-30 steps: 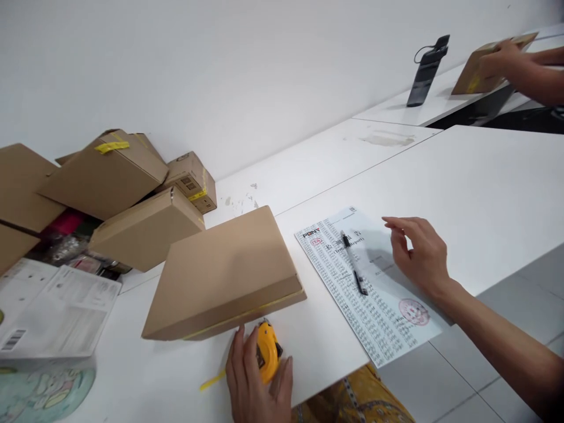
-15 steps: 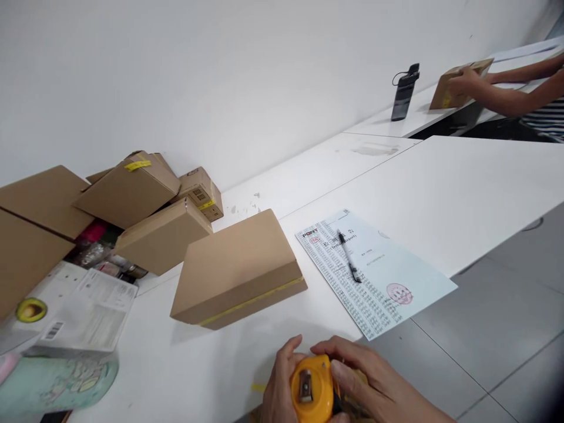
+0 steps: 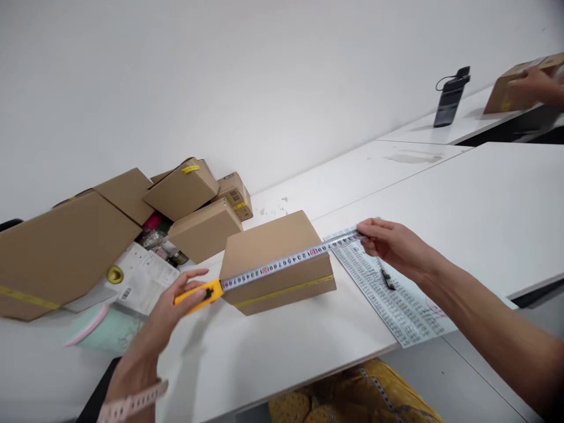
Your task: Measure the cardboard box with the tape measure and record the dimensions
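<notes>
My left hand (image 3: 180, 299) grips the yellow case of a tape measure (image 3: 205, 294) at the left end of a closed cardboard box (image 3: 268, 241). From the case the white blade runs up to the right, above the box's near top edge. Its free end is pinched in my right hand (image 3: 383, 241), beyond the box's right side. Beneath that hand lies a pale printed report (image 3: 379, 299) with a black pen (image 3: 386, 276) on it, both partly covered by the hand and arm.
Several cardboard boxes (image 3: 207, 226) and a white package (image 3: 147, 276) crowd the left, with a mint-green bottle (image 3: 110, 329) nearer. A dark water bottle (image 3: 450, 100) stands at the far right, where another person's hand (image 3: 535, 85) touches a box (image 3: 502, 94).
The tape blade has been pulled out between my hands. Both hands have risen from the table's front edge and spread apart over the box. The view has shifted left.
</notes>
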`<action>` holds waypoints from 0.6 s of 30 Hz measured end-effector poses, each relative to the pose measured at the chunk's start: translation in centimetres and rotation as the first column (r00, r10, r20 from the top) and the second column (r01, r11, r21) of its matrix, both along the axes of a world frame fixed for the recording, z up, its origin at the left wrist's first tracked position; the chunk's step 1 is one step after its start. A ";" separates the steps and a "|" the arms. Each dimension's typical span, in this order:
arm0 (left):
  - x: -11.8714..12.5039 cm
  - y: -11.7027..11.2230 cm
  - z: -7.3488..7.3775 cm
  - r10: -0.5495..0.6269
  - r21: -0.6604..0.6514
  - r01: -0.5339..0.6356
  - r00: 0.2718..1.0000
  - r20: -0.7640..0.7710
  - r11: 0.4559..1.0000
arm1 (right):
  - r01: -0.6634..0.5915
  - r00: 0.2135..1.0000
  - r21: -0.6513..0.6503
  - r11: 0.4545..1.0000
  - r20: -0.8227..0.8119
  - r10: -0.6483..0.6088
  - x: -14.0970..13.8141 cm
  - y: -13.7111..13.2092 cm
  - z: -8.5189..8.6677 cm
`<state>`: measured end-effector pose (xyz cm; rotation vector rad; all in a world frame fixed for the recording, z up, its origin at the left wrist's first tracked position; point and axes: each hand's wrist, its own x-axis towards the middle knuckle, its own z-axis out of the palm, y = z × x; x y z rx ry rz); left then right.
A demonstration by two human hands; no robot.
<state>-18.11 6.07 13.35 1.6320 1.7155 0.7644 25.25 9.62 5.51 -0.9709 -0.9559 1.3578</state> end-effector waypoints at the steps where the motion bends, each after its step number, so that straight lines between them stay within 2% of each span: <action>1: -1.1 1.4 0.8 0.005 -0.019 -0.005 1.000 -0.011 1.000 | -0.007 1.000 0.007 1.000 0.010 0.006 -0.7 1.4 0.0; 4: -3.4 4.9 1.9 0.001 -0.066 -0.001 1.000 -0.009 0.998 | -0.008 0.997 0.021 1.000 0.083 0.007 -3.6 4.6 -0.5; 7: -4.6 7.0 1.6 -0.015 -0.099 0.016 1.000 0.006 0.995 | 0.020 0.990 0.030 0.999 0.142 -0.024 -5.8 6.1 -1.1; 12: -5.1 9.1 0.5 -0.042 -0.132 0.049 0.998 0.057 0.990 | 0.087 0.958 0.026 0.996 0.273 -0.090 -6.7 6.5 -1.2; 18: -3.8 11.1 -0.2 -0.073 -0.127 0.087 0.991 0.112 0.988 | 0.082 0.905 -0.072 0.994 0.422 -0.045 -7.4 6.3 -2.0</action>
